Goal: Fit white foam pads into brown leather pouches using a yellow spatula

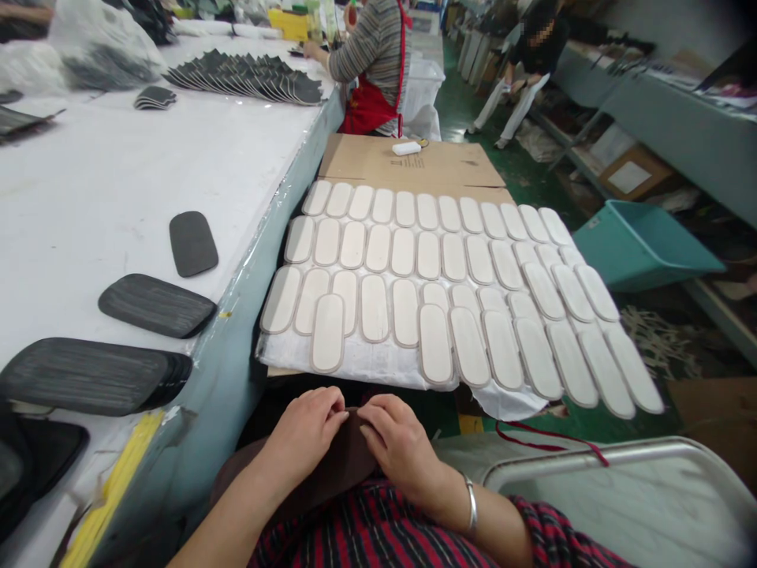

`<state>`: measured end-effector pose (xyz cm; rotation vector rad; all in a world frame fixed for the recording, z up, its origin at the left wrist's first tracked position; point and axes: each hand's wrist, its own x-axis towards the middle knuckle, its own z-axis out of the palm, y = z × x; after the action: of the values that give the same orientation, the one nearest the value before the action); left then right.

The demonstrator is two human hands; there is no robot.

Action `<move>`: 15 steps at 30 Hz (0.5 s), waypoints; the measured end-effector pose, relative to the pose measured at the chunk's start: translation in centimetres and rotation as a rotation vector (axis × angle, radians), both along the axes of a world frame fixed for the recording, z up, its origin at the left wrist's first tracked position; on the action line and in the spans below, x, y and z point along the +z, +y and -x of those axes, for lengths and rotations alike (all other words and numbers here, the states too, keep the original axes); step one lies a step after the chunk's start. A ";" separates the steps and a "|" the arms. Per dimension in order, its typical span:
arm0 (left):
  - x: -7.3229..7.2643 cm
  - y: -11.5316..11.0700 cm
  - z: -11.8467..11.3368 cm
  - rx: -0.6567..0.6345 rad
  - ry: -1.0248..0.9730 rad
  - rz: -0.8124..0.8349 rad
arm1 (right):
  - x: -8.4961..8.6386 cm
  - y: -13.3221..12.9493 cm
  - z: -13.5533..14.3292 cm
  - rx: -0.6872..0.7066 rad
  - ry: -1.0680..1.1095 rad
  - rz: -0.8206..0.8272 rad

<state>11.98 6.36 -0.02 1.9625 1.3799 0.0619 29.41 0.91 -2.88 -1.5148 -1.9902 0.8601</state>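
Note:
Close to my lap, a dark brown flat piece (346,461) with a rounded outline is held between both hands. My left hand (307,426) pinches its upper edge with thumb and fingertips. A short way to the right, my right hand (399,438) grips the same edge, thumb and fingers closed. My forearms and striped clothing surround the piece, so its lower part is hidden. Just beyond the hands, many white oval pads (374,308) with grey rims lie in overlapping rows on a white-covered board (378,359).
Dark oval pads (157,304) lie in stacks on the white table (118,205) at left. Brown cardboard (367,162) carries a small white object (406,148). A teal bin (644,244) and a metal-framed surface (620,505) are at right. Two people (378,63) are farther back.

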 end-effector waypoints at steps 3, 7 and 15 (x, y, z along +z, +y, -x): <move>-0.4 0.4 1.3 0.048 0.034 0.002 | -0.5 -0.6 -0.1 0.141 -0.114 -0.197; -0.6 -0.6 4.7 0.185 0.009 -0.006 | -1.1 -0.8 -0.5 0.214 -0.236 -0.274; -0.4 -9.0 8.1 0.277 -0.072 -0.484 | -1.2 -0.9 -0.1 0.287 -0.356 -0.311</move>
<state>3.87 -2.68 -0.46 2.1013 1.6950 0.6428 29.52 -0.03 -4.05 -1.2885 -2.5065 0.3694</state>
